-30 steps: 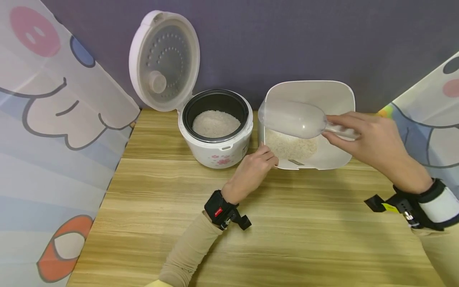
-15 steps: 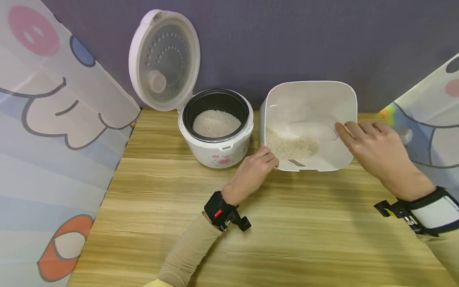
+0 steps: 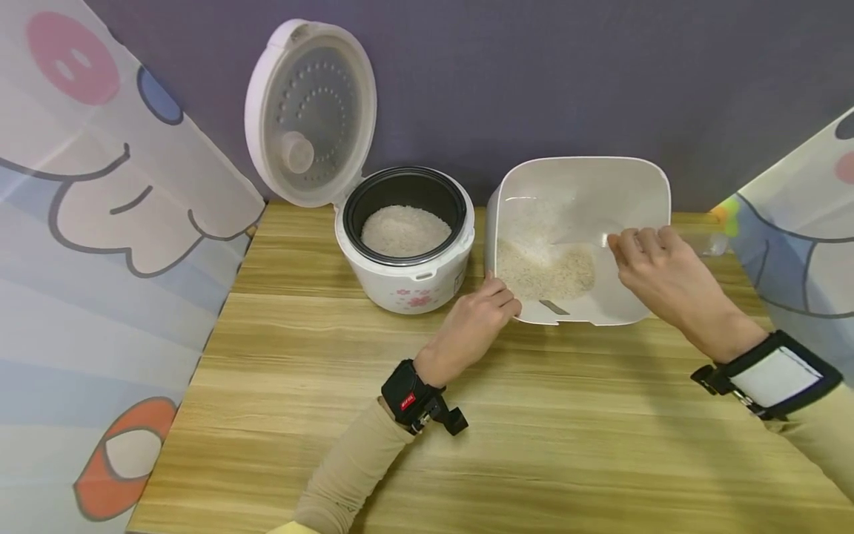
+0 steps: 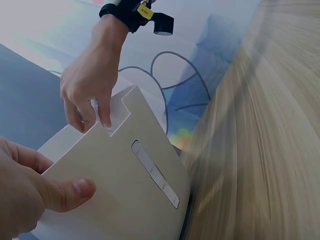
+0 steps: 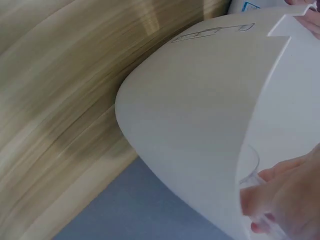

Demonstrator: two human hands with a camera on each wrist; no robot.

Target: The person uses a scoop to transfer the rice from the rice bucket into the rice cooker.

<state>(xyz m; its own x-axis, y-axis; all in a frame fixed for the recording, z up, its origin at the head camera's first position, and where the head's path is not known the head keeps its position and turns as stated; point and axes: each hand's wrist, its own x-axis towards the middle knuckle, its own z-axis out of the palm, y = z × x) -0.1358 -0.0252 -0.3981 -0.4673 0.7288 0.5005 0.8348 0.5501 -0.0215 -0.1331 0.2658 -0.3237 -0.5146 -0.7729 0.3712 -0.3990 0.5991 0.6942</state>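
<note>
My left hand (image 3: 482, 310) grips the front left rim of a white rice bin (image 3: 600, 182), thumb outside and fingers over the edge in the left wrist view. The bin leans with its mouth toward me; loose rice (image 3: 550, 273) lies inside, mostly left. My right hand (image 3: 660, 276) reaches in over the right side, fingers curled round a clear plastic scoop (image 5: 250, 162). In the head view that hand mostly hides the scoop, and a clear piece (image 3: 716, 244) shows past the knuckles.
Left of the bin stands a white rice cooker (image 3: 420, 291), its lid (image 3: 320, 111) raised, with white rice (image 3: 405, 231) in the dark inner pot (image 3: 408, 182). A dark wall panel (image 3: 534, 81) rises behind the wooden table (image 3: 534, 445); printed cloth (image 3: 73, 297) hangs at both sides.
My right hand has brought the scoop from above the bin's left side down inside, then moved left and slightly lower. My left hand keeps its hold on the rim.
</note>
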